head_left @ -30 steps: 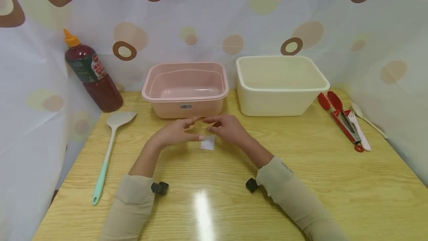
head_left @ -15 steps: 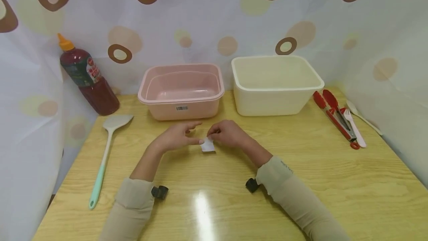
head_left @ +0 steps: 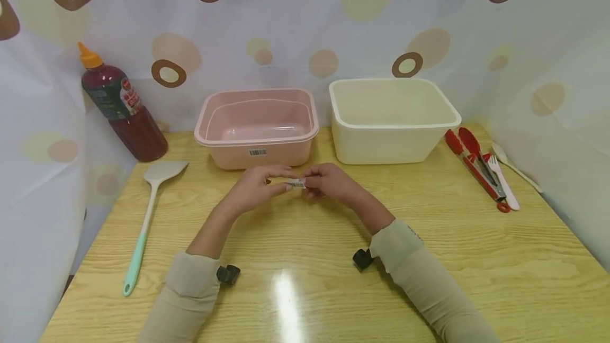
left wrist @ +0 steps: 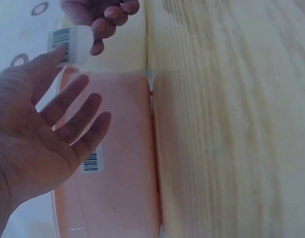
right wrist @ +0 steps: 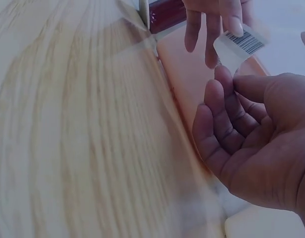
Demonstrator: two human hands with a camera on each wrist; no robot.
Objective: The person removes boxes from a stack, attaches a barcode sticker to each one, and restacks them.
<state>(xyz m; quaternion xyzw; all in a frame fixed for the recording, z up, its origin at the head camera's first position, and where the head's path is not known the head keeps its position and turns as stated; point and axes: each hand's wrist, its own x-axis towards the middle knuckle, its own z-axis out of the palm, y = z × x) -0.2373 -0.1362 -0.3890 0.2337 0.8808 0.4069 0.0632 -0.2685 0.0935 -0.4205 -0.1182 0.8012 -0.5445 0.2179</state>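
Note:
A small white barcode label (head_left: 296, 183) is held up off the table between both hands, in front of the pink tub. My left hand (head_left: 252, 188) pinches its left end, the thumb lying over the printed bars in the right wrist view, while the other fingers (left wrist: 83, 121) stay loosely spread. My right hand (head_left: 335, 187) pinches the opposite end between thumb and forefinger, its remaining fingers (right wrist: 212, 131) curled. Behind the hands stands the pink tub (head_left: 257, 153), which bears a barcode sticker (left wrist: 91, 161) on its front wall.
Right of the pink tub is a cream tub (head_left: 386, 144). A sauce bottle (head_left: 126, 113) and a turner (head_left: 143, 232) are at the left. Red-tipped tongs (head_left: 476, 168), a white fork (head_left: 502, 181) and a pale spoon (head_left: 517, 167) lie along the right edge of the wooden table (head_left: 429, 258).
The label lay on the table a second ago. My right hand took hold of it and raised it, and my left thumb and forefinger closed on its other end.

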